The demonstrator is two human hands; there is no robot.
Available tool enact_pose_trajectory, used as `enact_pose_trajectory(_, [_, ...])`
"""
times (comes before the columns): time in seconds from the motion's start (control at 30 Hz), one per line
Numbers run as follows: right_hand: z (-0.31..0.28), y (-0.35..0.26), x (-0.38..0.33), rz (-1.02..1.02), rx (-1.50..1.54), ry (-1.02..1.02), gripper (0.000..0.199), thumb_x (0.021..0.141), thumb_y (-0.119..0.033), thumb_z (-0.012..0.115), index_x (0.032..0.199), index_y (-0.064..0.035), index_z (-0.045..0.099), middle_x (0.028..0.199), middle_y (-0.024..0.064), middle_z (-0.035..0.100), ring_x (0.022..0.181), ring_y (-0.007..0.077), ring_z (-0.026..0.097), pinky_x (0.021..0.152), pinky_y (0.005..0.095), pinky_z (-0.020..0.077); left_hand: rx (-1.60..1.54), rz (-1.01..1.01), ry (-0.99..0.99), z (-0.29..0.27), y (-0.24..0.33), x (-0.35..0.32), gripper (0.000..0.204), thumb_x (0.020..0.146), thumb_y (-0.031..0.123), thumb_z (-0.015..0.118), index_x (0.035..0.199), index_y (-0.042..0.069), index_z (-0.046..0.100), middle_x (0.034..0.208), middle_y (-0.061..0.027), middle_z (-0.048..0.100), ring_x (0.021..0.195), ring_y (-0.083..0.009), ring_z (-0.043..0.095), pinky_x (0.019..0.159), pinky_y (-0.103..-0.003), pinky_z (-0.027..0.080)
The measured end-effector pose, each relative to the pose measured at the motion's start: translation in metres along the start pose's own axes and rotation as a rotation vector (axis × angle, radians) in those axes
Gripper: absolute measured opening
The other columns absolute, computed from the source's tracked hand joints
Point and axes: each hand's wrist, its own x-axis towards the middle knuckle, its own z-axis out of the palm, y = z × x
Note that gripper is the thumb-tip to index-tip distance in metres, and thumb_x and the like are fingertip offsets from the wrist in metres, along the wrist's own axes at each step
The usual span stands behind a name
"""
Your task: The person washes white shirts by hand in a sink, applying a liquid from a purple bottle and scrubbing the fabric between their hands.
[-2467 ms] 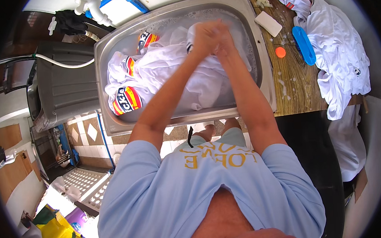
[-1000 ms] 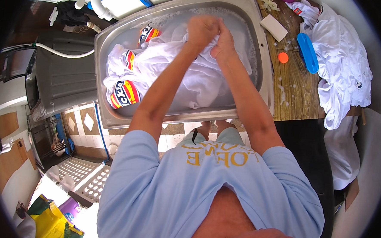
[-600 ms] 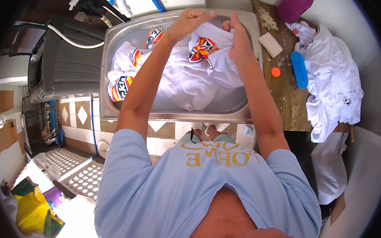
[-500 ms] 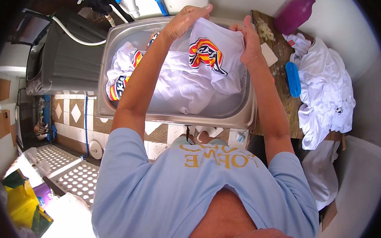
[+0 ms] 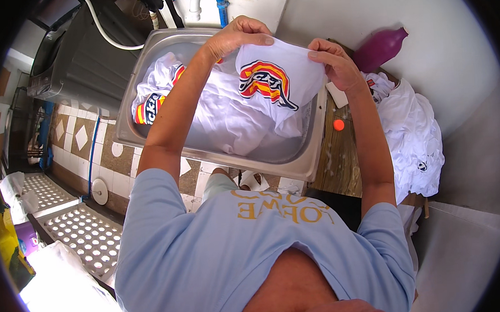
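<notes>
A white T-shirt (image 5: 303, 74) with a red, yellow and black print is stretched between my two hands over a metal sink basin (image 5: 222, 158). My left hand (image 5: 238, 35) pinches its upper left edge between thumb and fingers. At the upper right corner, my right hand (image 5: 338, 65) grips the cloth the same way. The shirt's lower part hangs down into the basin. Other wet white clothes (image 5: 216, 110) lie there in cloudy water, and a striped printed piece (image 5: 148, 109) shows at the left side, partly behind my left forearm.
Right of the basin, a wooden board (image 5: 335, 163) bears an orange cap (image 5: 339, 125), a pale block (image 5: 337, 95) and a purple bottle (image 5: 381, 48). Beyond my right forearm is a pile of white clothes (image 5: 416, 136). A dark grey machine (image 5: 90, 65) stands at the left.
The shirt is spread wider and its print faces me more fully. My right hand has moved slightly lower. The view has shifted; the orange cap shows, and the blue brush is hidden.
</notes>
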Motion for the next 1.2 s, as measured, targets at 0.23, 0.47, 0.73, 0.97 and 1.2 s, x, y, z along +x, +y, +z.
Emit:
enact_pose_trajectory(0.23, [0.009,-0.002,0.015,-0.015,-0.001,0.017,0.012,0.083,-0.016,0.06,0.073,-0.0119,0.054,0.069,-0.0103,0.047,0.067,0.0,0.043,0.064,0.0174,0.0338,-0.043,0.003,-0.005,-0.011,-0.006,-0.003,0.01,0.082,0.013,0.065,0.083,0.003,0.066,0.077,0.0015,0.063,0.075,-0.0057,0.056,0.074,-0.021,0.043])
enact_pose_trajectory(0.47, [0.016,0.008,0.024,-0.159,0.1,0.124,0.014,0.08,-0.013,0.063,0.071,-0.0111,0.053,0.074,-0.0045,0.054,0.072,0.0046,0.048,0.067,0.0231,0.0386,-0.202,0.049,-0.031,-0.009,-0.021,0.005,0.01,0.085,0.014,0.063,0.08,0.006,0.065,0.077,0.0042,0.061,0.074,-0.0042,0.054,0.071,-0.021,0.042])
enact_pose_trajectory(0.73, [0.033,0.084,0.066,0.128,0.861,0.467,0.018,0.086,-0.021,0.061,0.097,-0.0061,0.062,0.092,0.0051,0.063,0.092,0.0168,0.059,0.081,0.0301,0.0469,0.083,0.282,0.472,0.057,-0.059,0.034,0.018,0.08,0.017,0.066,0.067,0.007,0.062,0.062,0.0,0.06,0.053,-0.0124,0.053,0.051,-0.027,0.044])
enact_pose_trajectory(0.97, [0.052,0.128,0.071,-0.073,0.936,0.25,0.027,0.093,-0.037,0.05,0.098,-0.0116,0.057,0.091,0.0021,0.06,0.089,0.0185,0.059,0.08,0.0344,0.0487,0.89,0.43,0.628,0.063,-0.101,0.049,0.014,0.07,0.016,0.062,0.06,0.007,0.059,0.059,-0.0119,0.058,0.055,-0.0335,0.056,0.05,-0.039,0.045])
enact_pose_trajectory(1.2, [-0.027,0.183,0.05,-0.173,0.912,-0.115,0.03,0.093,-0.041,0.047,0.091,-0.012,0.057,0.085,0.0042,0.059,0.08,0.0187,0.058,0.076,0.0356,0.0491,0.766,0.616,0.526,0.133,-0.099,0.037,0.012,0.069,0.019,0.061,0.06,0.011,0.06,0.061,-0.0092,0.059,0.055,-0.0323,0.057,0.048,-0.04,0.046])
